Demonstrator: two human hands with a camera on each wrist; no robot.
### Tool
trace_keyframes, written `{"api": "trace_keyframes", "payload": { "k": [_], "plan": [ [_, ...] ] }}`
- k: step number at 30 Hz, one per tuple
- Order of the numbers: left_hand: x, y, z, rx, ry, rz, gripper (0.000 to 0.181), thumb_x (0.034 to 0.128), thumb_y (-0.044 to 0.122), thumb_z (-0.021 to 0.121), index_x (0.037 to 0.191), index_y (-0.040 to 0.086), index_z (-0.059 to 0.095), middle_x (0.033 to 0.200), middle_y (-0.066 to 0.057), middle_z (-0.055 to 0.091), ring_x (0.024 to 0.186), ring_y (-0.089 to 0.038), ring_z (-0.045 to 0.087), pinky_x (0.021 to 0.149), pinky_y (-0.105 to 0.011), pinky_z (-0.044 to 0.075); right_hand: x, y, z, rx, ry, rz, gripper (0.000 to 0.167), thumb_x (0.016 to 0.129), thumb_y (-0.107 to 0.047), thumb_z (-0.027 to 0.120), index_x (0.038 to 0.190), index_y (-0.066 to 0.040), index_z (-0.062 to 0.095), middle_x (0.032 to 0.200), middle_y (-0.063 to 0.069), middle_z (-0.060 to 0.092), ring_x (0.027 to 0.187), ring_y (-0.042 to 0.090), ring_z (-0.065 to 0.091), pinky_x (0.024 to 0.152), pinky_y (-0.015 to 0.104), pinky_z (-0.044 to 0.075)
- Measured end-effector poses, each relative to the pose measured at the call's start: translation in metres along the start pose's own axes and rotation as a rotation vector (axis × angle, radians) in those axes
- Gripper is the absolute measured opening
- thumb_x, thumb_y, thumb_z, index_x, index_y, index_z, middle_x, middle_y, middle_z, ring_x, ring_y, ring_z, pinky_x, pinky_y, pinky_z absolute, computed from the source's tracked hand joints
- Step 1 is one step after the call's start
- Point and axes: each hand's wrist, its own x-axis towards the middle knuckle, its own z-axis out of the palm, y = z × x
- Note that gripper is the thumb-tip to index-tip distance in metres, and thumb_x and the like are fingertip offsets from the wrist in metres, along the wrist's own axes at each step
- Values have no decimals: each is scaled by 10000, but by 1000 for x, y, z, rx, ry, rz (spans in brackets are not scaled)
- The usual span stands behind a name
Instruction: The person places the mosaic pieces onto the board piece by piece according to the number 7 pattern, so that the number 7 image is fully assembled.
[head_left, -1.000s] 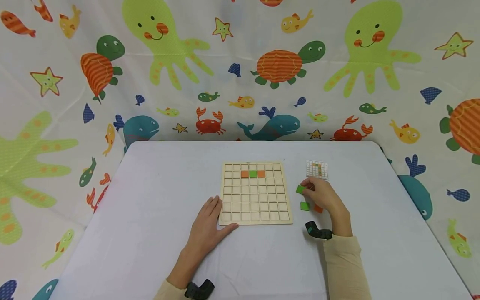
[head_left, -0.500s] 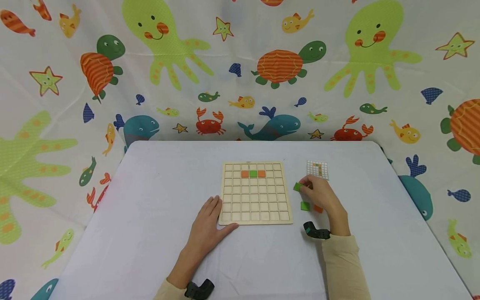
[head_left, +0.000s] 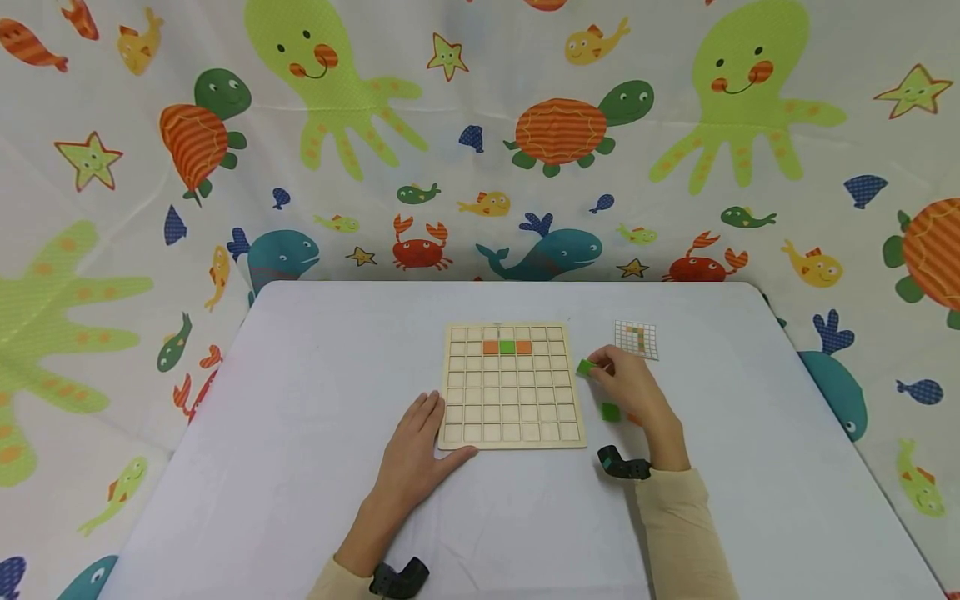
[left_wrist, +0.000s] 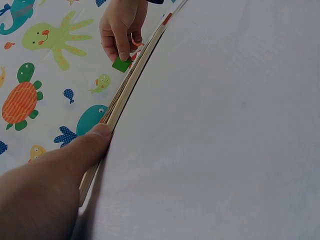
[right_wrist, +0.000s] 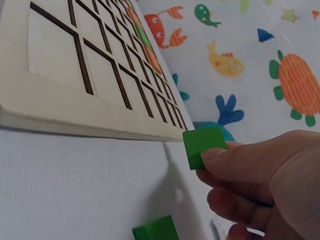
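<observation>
Right fingers (right_wrist: 235,187) pinching a green tile (right_wrist: 203,141) at their tips (near the grid board (head_left: 512,397)), left fingers (head_left: 422,412) outstretched

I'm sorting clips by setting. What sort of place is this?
Likely an indoor play or recording corner, though the wider room is out of view: a white table, a sea-animal cloth behind it, and a gridded board on top.

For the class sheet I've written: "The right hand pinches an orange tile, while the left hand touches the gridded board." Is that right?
Not quite: the tile pinched by the right hand is green, not orange, as the right wrist view shows. The rest stands: the left hand touches the gridded board.
</observation>
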Motion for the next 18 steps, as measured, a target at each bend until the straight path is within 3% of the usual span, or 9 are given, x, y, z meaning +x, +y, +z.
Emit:
{"api": "trace_keyframes", "payload": {
  "k": [8, 18],
  "plan": [
    [0, 0, 0, 3, 8, 2, 938, 814, 602, 740, 1460, -27, 482, 1530, -185, 473, 1458, -357, 399, 1161, -487, 402, 3, -5, 8, 4, 37, -65, 213, 980, -147, 631, 1154, -29, 664, 1047, 125, 701, 896, 230, 606, 741, 327, 506],
    [-1, 1, 0, -13, 15, 5, 941, 807, 585, 755, 1457, -38, 482, 1526, -193, 475, 1454, -360, 405, 1156, -492, 405, 5, -9, 13, 7, 42, -75, 203, 982, -149, 627, 1144, -34, 663, 1019, 115, 699, 875, 222, 596, 714, 308, 498]
  ]
}}
